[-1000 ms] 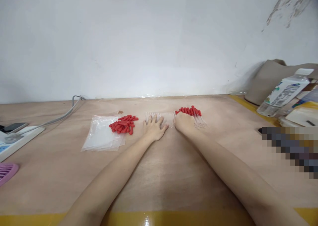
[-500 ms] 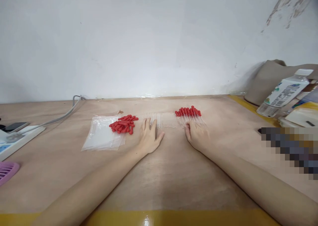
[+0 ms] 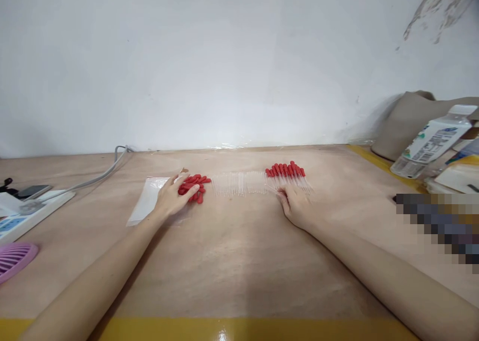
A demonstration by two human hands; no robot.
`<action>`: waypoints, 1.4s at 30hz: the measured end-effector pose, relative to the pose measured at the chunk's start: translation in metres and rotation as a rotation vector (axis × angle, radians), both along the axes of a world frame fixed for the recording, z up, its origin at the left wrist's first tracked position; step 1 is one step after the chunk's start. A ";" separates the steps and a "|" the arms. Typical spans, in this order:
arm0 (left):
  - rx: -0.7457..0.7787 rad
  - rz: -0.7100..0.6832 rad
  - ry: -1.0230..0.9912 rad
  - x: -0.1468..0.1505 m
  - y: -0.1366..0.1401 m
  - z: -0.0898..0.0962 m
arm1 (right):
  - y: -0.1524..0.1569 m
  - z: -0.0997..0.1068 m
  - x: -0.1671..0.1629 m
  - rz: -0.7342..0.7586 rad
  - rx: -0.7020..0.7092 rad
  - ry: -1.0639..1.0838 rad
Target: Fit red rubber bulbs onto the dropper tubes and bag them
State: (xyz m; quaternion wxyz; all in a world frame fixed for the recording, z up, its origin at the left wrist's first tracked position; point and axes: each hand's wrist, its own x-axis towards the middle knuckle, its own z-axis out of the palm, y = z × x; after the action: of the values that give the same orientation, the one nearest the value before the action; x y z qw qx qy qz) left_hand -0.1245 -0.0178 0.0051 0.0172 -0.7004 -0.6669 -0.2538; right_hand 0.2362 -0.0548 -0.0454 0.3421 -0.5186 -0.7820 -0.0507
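My left hand [image 3: 172,195] is over the left edge of a pile of red rubber dropper bulbs [image 3: 201,180], thumb and fingers apart. Part of the pile is hidden under it. My right hand [image 3: 296,201] pinches a thin clear dropper tube [image 3: 272,187], whose end points left. Just beyond that hand lies a row of droppers [image 3: 286,170], clear tubes capped with red bulbs. Between the hands, bare clear tubes [image 3: 230,183] are laid side by side. A clear plastic bag [image 3: 144,201] lies partly beneath my left hand and forearm.
At left are a white power strip [image 3: 45,208] with a grey cable [image 3: 93,178] and a purple slotted object [image 3: 17,261]. A plastic bottle [image 3: 430,141] leans at right beside a beige bag [image 3: 396,121]. A pixelated patch covers something below them. A white wall closes off the back.
My left hand has moved left from the bare tubes onto the red bulbs. My right hand stays near the capped droppers, and a clear tube now shows between its fingers.
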 end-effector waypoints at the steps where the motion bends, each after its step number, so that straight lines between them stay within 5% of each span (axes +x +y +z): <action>1: -0.026 -0.046 -0.019 -0.001 0.004 0.000 | 0.000 0.001 0.000 0.000 -0.010 0.003; 17: 0.006 -0.121 0.005 0.045 0.015 -0.017 | 0.001 0.000 0.001 0.015 -0.027 -0.016; 25: 0.089 -0.075 -0.083 0.031 0.032 0.011 | -0.001 0.003 0.000 0.041 -0.027 -0.005; 30: -0.104 -0.226 0.051 0.039 0.071 0.030 | 0.000 0.004 0.000 0.036 -0.037 -0.003; 35: -0.245 -0.228 0.073 0.059 0.088 0.028 | 0.000 0.004 0.001 0.040 -0.036 -0.016; 42: -0.121 -0.170 -0.019 0.067 0.075 0.031 | -0.001 0.002 -0.001 0.046 -0.020 -0.011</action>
State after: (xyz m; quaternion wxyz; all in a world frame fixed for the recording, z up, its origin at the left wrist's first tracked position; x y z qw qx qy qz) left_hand -0.0575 0.0567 0.0362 -0.0530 -0.7518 -0.6193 -0.2202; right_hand 0.2357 -0.0554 -0.0432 0.3337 -0.5035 -0.7960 -0.0375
